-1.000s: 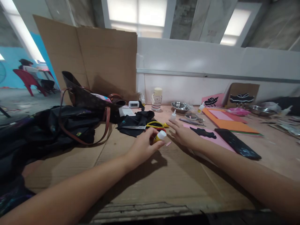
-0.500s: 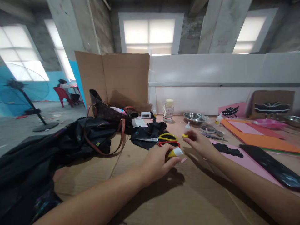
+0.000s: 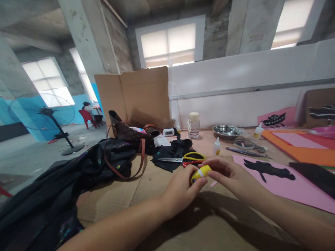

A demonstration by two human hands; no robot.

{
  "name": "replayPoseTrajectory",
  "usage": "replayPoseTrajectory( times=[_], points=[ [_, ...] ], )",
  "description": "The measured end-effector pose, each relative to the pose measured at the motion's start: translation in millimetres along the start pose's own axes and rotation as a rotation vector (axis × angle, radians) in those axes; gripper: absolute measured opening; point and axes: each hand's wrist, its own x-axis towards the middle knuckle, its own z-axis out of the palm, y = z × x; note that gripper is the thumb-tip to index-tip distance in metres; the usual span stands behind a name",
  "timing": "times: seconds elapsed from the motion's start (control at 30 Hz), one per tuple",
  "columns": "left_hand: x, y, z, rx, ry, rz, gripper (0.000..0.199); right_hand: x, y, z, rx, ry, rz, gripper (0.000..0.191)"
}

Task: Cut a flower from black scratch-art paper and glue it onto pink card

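Note:
My left hand is wrapped round a small yellow glue stick with a white collar, tilted up to the right. A yellow cap sits at its upper end, and the fingers of my right hand are closed round that cap. Just behind my hands lie scissors with yellow and red handles, partly on black cloth. A pink sheet bearing a black cutout is to the right of my right hand.
A brown handbag and black garment lie left. Behind stand a jar, a glue bottle and a metal bowl. Orange sheets are at right. A person sits far off beyond a fan.
My right hand has brought the yellow cap to the glue stick, covering its white end. The camera view has turned left and tilted.

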Motion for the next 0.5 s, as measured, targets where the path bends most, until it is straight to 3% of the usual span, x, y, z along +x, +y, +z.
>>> replayPoseTrajectory(
  times=[0.17, 0.33, 0.43, 0.5],
  points=[
    [-2, 2, -1.9, -0.052, 0.045, 0.064, 0.023, -1, 3, -1, 0.138, -0.118, 0.007, 0.038],
    [-10, 6, -2.9, -0.016, 0.157, 0.379, 0.016, -10, 0, 3, 0.425, -0.272, 0.076, 0.049],
    [-15, 14, -2.6, 0.069, 0.147, 0.487, 0.018, -18, 2, 10, 0.644, -0.470, 0.179, 0.060],
    [-18, 17, -2.2, 0.111, 0.125, 0.528, 0.020, -21, 4, 15, 0.667, -0.596, 0.179, 0.061]
  ],
)
